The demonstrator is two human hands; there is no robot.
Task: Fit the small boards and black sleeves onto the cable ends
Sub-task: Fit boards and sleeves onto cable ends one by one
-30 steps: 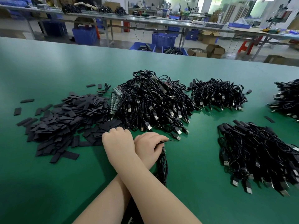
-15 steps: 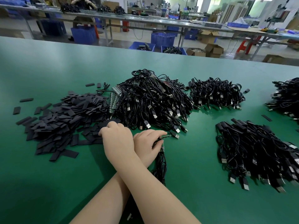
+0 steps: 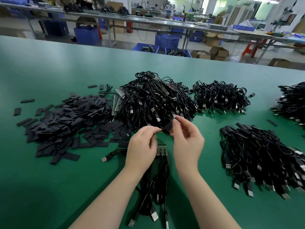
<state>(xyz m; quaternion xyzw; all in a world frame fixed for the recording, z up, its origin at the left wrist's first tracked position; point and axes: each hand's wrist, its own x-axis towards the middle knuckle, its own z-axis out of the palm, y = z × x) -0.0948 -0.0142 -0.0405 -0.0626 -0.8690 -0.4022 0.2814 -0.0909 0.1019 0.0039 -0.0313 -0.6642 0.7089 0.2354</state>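
The right hand [image 3: 187,142] pinched a flat matte black sleeve [image 3: 168,126] between thumb and forefinger. The left hand [image 3: 142,146], at its 9 o'clock, curled around a thin cable end (blurred) that met the sleeve. Below them at 6 o'clock lay a strip of small boards [image 3: 162,150] with glossy cables [image 3: 154,184] trailing on the smooth green table [image 3: 49,187]. At 10 o'clock a heap of rectangular sleeves [image 3: 66,119] spread.

Bright, even overhead light — soft shadows (edges bowed, hands blurred).
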